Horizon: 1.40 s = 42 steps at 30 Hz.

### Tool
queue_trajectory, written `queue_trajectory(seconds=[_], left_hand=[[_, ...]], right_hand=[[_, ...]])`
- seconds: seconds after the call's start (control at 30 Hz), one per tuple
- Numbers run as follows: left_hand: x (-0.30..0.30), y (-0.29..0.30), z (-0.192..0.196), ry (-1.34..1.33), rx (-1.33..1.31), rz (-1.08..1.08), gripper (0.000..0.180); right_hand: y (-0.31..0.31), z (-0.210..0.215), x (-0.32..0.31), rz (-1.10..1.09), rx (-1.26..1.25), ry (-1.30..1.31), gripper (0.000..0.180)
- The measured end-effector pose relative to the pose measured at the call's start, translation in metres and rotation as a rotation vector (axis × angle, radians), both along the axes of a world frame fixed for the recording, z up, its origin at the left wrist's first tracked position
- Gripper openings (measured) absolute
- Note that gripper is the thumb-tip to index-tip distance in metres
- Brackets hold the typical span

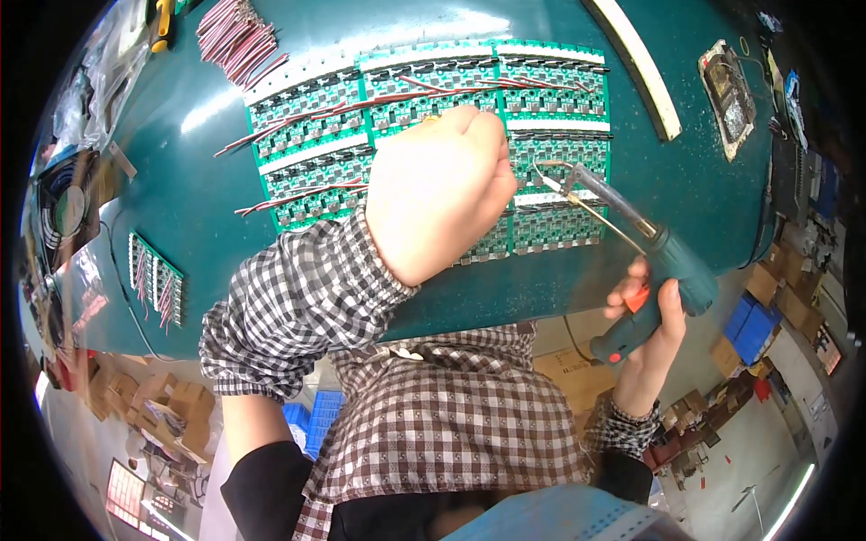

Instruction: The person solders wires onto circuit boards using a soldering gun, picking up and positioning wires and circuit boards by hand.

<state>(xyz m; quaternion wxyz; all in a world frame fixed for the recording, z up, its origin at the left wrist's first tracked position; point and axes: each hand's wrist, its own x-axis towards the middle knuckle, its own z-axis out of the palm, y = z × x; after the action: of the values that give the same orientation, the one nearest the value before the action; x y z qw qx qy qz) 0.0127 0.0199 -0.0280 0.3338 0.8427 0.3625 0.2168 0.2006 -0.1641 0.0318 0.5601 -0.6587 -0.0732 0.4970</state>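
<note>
Two bare hands are at work above the table [212, 194]. The left hand [442, 194] is laid over the green circuit boards [555, 144], with its fingers folded inward; I cannot tell whether they pinch something, because the back of the hand hides it. The right hand [663, 334] grips the soldering gun [683, 270] by its handle, with fingers near the red-orange trigger, probably so that it can be pressed without changing the grip. The gun is inclined, so its slim metal tip is directed toward the boards, near the left hand.

The boards lie flat in neat rows, perhaps to make each one easy to reach. They carry small dark and grey parts and pale strips. Thin red and black wires [338, 108] lie across them, flexible and slightly bent. Farther away, a thick bundle of wires [236, 41] waits at the upper left, a smaller board piece [155, 281] rests at the left, and a long pale bar [640, 72] curves at the upper right.
</note>
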Motion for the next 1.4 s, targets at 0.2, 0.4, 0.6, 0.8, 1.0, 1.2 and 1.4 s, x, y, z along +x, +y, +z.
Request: queue_trajectory(seconds=[0.2, 0.4, 0.6, 0.8, 1.0, 1.2, 1.4], left_hand=[[0.001, -0.001, -0.001, -0.019, 0.010, 0.020, 0.011], [0.001, -0.001, -0.002, -0.036, -0.011, 0.027, 0.010], [0.001, -0.001, -0.002, -0.028, -0.014, 0.027, 0.011], [0.001, -0.001, -0.002, -0.035, -0.032, 0.031, 0.011], [0.002, -0.001, -0.002, -0.045, -0.027, 0.032, 0.012], [0.003, -0.002, -0.002, -0.071, -0.016, 0.039, 0.011], [0.013, -0.001, 0.016, 0.027, -0.091, 0.014, 0.012]], right_hand=[[0.002, -0.003, 0.000, -0.011, 0.025, 0.013, 0.037], [0.008, 0.002, -0.006, 0.061, 0.023, -0.059, 0.037], [0.013, 0.010, -0.010, 0.117, -0.010, -0.171, 0.039], [0.015, 0.012, -0.012, 0.132, -0.041, -0.205, 0.041], [0.018, 0.013, -0.013, 0.131, -0.073, -0.221, 0.041], [0.009, 0.014, -0.004, 0.088, -0.045, -0.259, 0.041], [0.000, 0.026, 0.071, -0.301, 0.161, -0.426, 0.033]])
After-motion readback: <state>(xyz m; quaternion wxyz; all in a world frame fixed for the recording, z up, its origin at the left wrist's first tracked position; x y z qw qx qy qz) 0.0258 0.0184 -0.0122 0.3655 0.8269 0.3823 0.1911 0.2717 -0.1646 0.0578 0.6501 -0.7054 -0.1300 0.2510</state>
